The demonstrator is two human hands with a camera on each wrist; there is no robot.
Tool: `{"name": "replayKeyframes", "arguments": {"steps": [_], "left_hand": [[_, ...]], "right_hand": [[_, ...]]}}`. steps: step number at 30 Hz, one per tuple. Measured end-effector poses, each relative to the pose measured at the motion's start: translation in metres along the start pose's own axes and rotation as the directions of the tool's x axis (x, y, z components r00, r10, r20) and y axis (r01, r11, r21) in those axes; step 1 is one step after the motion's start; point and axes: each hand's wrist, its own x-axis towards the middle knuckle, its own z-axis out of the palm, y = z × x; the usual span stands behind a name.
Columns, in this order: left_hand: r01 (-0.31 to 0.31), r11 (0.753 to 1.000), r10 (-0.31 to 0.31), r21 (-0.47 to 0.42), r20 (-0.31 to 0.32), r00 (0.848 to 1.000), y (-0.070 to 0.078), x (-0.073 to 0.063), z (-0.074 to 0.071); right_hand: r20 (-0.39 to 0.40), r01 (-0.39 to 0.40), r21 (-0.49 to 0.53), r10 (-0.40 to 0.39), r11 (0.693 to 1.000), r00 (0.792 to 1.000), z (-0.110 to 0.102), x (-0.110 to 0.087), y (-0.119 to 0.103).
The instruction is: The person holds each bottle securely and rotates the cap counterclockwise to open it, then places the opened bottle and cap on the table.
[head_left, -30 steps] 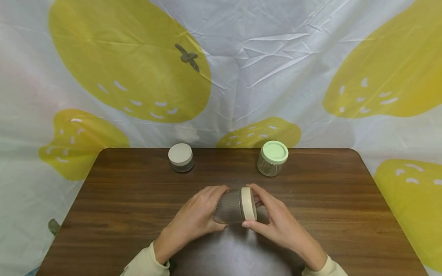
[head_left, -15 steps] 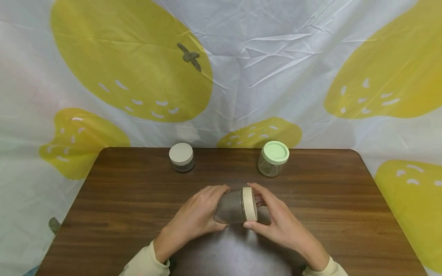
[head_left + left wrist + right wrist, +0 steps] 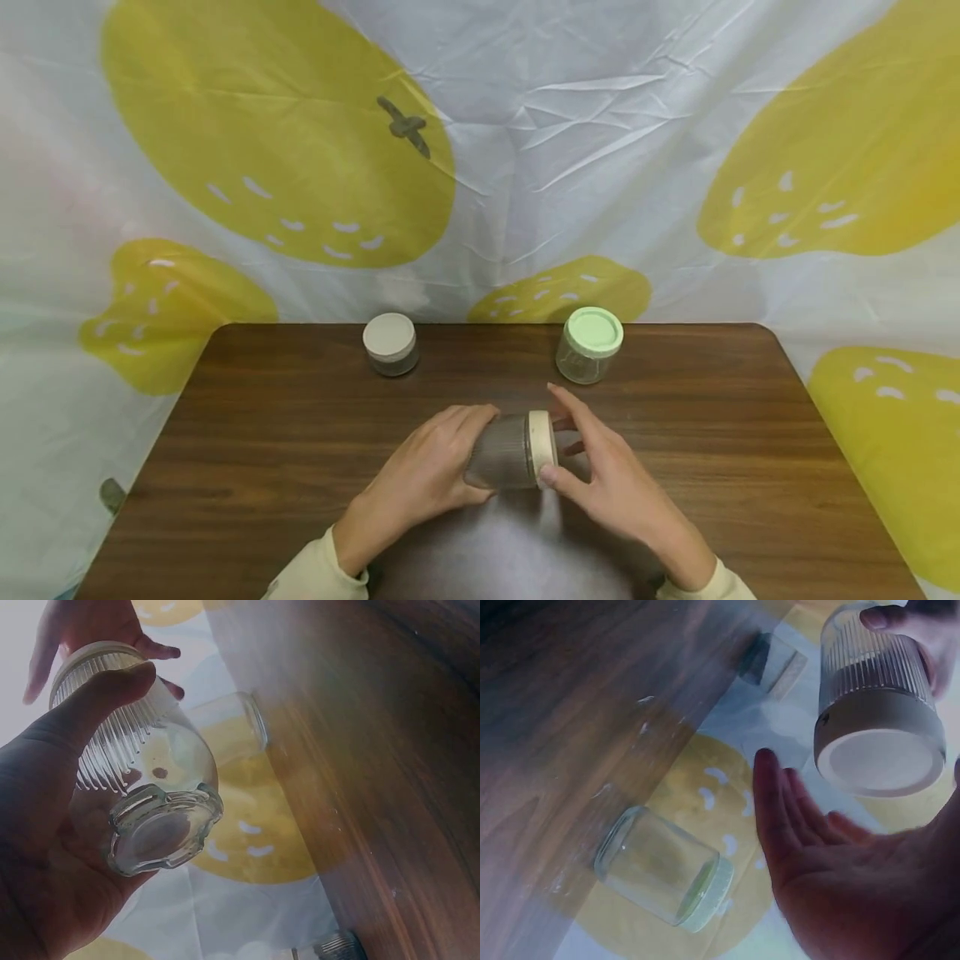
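My left hand (image 3: pixel 427 458) grips a ribbed clear glass jar (image 3: pixel 498 454) round its body, tipped on its side above the table. Its thick glass base faces the left wrist camera. A beige lid (image 3: pixel 542 446) sits on the jar's right end; in the right wrist view its flat round top (image 3: pixel 881 761) shows. Around that lid end, my right hand (image 3: pixel 607 475) has its fingers spread and lifted off the lid, its thumb right by the lid's near edge. Ribbed glass (image 3: pixel 112 720) shows under the left thumb in the left wrist view.
Along the back of the brown wooden table (image 3: pixel 262 417) stand two lidded glass jars: a short one with a whitish lid (image 3: pixel 390 333) at left, a taller one with a pale green lid (image 3: pixel 592 331) at right. Behind hangs a white cloth (image 3: pixel 495 167) with yellow fruit print.
My right fingers have come away from the lid and spread, the index finger rising and the thumb shifting slightly. The left hand keeps its hold on the jar almost in place.
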Motion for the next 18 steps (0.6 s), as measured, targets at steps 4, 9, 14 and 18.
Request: {"name": "replayKeyframes", "arguments": {"steps": [4,9,14,18], "left_hand": [[-0.012,1.000,0.012,0.015,-0.011,1.000,0.001,0.001,0.000],[-0.018,0.999,0.019,0.033,-0.015,1.000,0.002,0.001,0.000],[-0.028,0.999,0.029,0.043,-0.016,0.999,0.003,0.002,0.001],[-0.035,0.999,0.035,0.042,-0.015,0.999,0.004,0.001,0.003]], "right_hand": [[-0.082,-0.154,0.012,0.154,0.988,0.985,-0.005,0.002,-0.005],[-0.074,-0.385,0.027,0.386,0.923,0.920,-0.008,0.008,-0.016],[-0.023,-0.487,-0.010,0.486,0.874,0.873,-0.006,0.011,-0.023],[-0.005,-0.490,-0.020,0.490,0.871,0.872,-0.002,0.013,-0.027]]}}
